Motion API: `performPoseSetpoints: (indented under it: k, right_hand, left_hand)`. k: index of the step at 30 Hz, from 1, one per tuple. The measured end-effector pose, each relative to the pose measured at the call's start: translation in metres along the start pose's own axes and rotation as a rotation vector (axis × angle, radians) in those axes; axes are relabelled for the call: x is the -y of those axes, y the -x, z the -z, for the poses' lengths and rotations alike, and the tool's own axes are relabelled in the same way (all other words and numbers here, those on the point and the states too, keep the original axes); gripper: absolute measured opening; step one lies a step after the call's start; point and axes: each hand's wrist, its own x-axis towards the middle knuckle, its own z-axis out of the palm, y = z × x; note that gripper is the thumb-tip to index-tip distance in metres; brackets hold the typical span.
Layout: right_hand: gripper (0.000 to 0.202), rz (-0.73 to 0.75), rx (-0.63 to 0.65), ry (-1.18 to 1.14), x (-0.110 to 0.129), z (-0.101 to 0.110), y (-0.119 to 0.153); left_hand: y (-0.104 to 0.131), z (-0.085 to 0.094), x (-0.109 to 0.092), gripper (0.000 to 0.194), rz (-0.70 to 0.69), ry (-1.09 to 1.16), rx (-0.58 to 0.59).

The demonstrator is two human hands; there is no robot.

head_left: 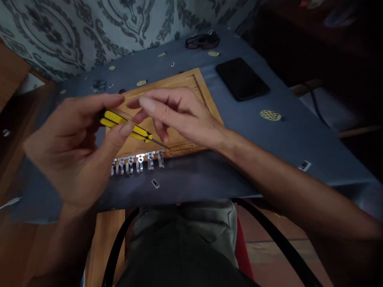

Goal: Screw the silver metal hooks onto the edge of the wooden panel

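Observation:
My left hand (80, 147) is closed on a yellow and black screwdriver (131, 127), its thin metal shaft slanting down to the right over the board. Beside it, my right hand (176, 113) has thumb and forefinger brought together above the board; whatever lies between them, if anything, is too small to make out. Beneath both hands lies a wooden board (196, 85) with a raised rim. Along its near edge runs a row of several silver metal hooks (140, 162). Small dark holes show in the wood right of the hooks.
A black phone (242, 79) lies right of the board on the blue patterned tablecloth (287, 143). Dark glasses (202, 40) rest at the back. A small dark coil (98, 85) sits at the back left. The patterned curtain (98, 28) borders the table's far side.

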Motion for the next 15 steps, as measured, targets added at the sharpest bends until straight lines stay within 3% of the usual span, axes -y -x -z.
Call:
performPoseSetpoints:
  k: [3, 6, 10, 11, 15]
  right_hand:
    - [0.027, -0.030, 0.119, -0.179, 0.006, -0.003, 0.001]
    - [0.035, -0.090, 0.167, -0.254, 0.001, 0.000, 0.004]
    - [0.041, -0.094, 0.064, -0.220, -0.004, 0.003, 0.008]
    - [0.039, -0.067, 0.007, -0.197, -0.004, 0.004, 0.009]
    - [0.033, 0.004, -0.202, -0.082, 0.000, 0.005, 0.012]
  left_hand:
    - [-0.004, -0.010, 0.000, 0.033, -0.080, 0.049, -0.014]
    - [-0.004, -0.015, 0.003, 0.031, -0.084, 0.113, -0.011]
    - [0.006, -0.010, 0.011, 0.041, -0.032, 0.131, 0.005]
    - [0.011, -0.008, 0.015, 0.043, -0.030, 0.097, 0.045]
    - [0.034, -0.003, 0.029, 0.050, 0.007, -0.124, 0.396]
